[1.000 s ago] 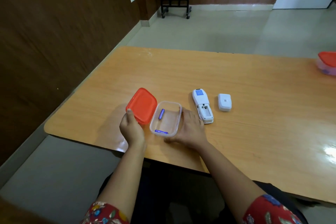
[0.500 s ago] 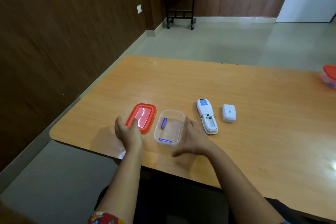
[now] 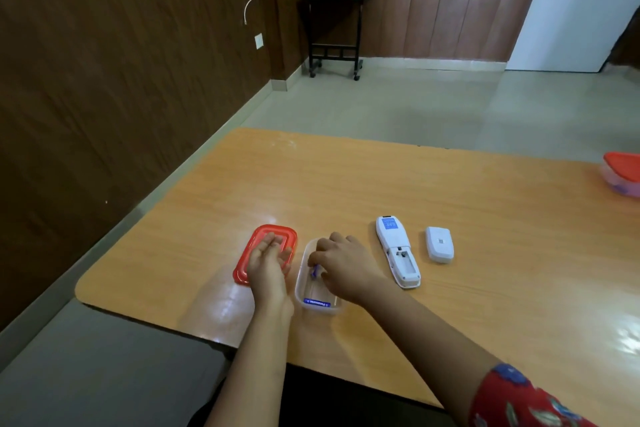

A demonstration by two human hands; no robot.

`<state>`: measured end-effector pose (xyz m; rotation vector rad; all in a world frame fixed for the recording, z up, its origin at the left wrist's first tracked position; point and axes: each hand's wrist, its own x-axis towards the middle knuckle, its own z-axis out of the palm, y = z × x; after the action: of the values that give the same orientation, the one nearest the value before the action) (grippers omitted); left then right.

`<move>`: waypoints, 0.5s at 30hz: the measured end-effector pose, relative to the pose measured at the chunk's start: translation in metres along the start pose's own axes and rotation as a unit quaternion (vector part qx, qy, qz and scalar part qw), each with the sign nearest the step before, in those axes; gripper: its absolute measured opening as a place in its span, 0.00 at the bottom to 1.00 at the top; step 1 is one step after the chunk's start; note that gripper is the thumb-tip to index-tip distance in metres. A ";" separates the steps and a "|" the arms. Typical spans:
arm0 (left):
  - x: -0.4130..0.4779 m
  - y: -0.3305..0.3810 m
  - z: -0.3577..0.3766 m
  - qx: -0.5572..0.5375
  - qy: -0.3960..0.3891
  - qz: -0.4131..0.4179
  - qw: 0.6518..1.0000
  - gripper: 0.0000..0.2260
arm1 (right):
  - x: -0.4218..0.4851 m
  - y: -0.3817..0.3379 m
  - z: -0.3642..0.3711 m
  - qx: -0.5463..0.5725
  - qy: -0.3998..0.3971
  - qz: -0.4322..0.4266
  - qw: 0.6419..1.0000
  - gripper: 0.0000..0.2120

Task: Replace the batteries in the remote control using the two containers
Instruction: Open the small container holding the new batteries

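A clear plastic container (image 3: 300,288) stands near the table's front edge. My right hand (image 3: 341,262) reaches into it, fingertips pinched on a blue battery (image 3: 314,271). A second blue battery (image 3: 317,303) lies at the container's near end. The container's red lid (image 3: 264,235) lies flat to the left, with my left hand (image 3: 268,262) resting open on it. To the right lies the white remote (image 3: 397,251), back side up, its battery bay open and without batteries. Its white cover (image 3: 439,244) rests beside it.
A second container with a red lid (image 3: 622,176) stands at the table's far right edge. The wooden table (image 3: 346,184) runs along a dark wall on the left. A small black side table (image 3: 335,31) stands far back on the floor.
The red lid went from held up and tilted to lying flat on the table, and my left hand now rests on it. My right hand moved from beside the container into it, onto a battery.
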<state>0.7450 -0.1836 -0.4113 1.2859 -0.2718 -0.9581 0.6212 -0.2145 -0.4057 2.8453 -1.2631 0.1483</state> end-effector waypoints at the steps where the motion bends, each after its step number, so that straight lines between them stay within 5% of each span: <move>1: 0.000 0.000 0.002 -0.007 -0.004 -0.007 1.000 0.12 | 0.001 0.001 -0.001 -0.009 0.002 -0.007 1.000 0.14; 6: -0.001 0.003 0.006 -0.003 -0.008 0.000 1.000 0.12 | -0.006 0.009 -0.009 0.035 0.010 -0.019 0.999 0.09; 8: -0.001 0.003 0.006 -0.008 -0.011 0.005 1.000 0.12 | -0.024 0.012 -0.021 0.205 0.044 0.092 0.973 0.07; 11: -0.007 0.004 0.010 -0.003 -0.043 0.021 0.999 0.11 | -0.062 0.018 -0.037 0.419 0.127 0.241 0.866 0.07; 13: -0.016 0.002 0.016 0.022 -0.084 0.042 0.995 0.11 | -0.086 0.029 -0.041 0.427 0.175 0.320 0.827 0.05; 15: -0.024 0.000 0.022 0.041 -0.119 0.067 0.990 0.10 | -0.100 0.046 -0.036 0.311 0.143 0.399 0.851 0.07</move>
<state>0.7159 -0.1810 -0.3971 1.2108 -0.5815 -0.9929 0.5180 -0.1694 -0.3804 2.2751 -2.5746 1.1244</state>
